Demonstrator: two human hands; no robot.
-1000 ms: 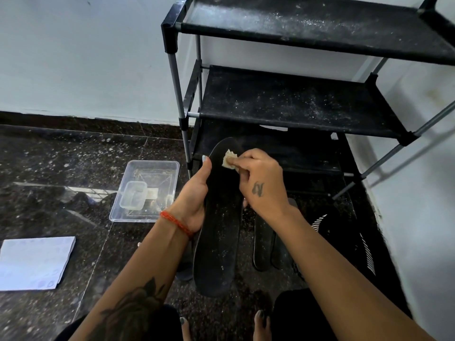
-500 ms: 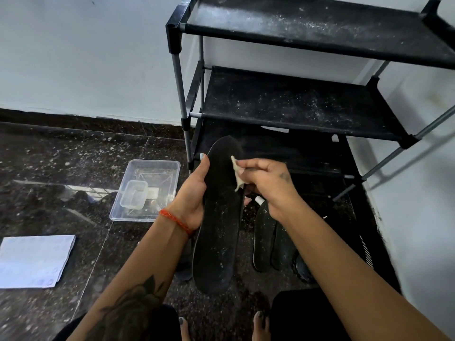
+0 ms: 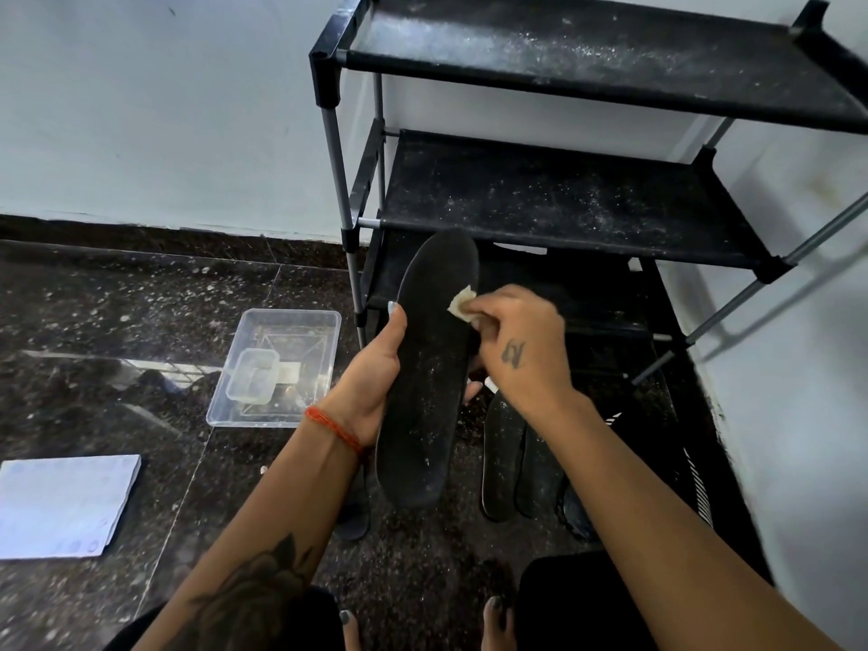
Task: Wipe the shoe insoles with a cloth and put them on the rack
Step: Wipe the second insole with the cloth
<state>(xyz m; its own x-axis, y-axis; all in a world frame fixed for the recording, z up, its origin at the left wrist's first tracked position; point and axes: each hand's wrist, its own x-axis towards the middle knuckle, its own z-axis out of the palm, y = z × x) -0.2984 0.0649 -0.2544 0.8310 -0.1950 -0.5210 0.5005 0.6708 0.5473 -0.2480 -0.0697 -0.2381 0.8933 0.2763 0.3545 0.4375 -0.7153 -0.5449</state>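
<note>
The black fabric-shelved metal rack [image 3: 563, 199] stands against the wall, right of the clear plastic tray [image 3: 300, 321]; a small clear container [image 3: 251, 373] sits inside it. White paper sheets [image 3: 61, 505] lie farther left. Two black insoles [image 3: 516, 453] lie before the rack.

Both arms bare, no sleeves. Left hand [image 3: 371, 382]: red thread bracelet [image 3: 334, 429] at wrist, pale polished thumbnail; large dark floral tattoo [image 3: 256, 587] on forearm. Right hand [image 3: 521, 350]: small dark tattoo [image 3: 513, 353] on its back. Dark shorts [image 3: 563, 603]; bare toes, nails painted grey-green [image 3: 494, 605]
</note>
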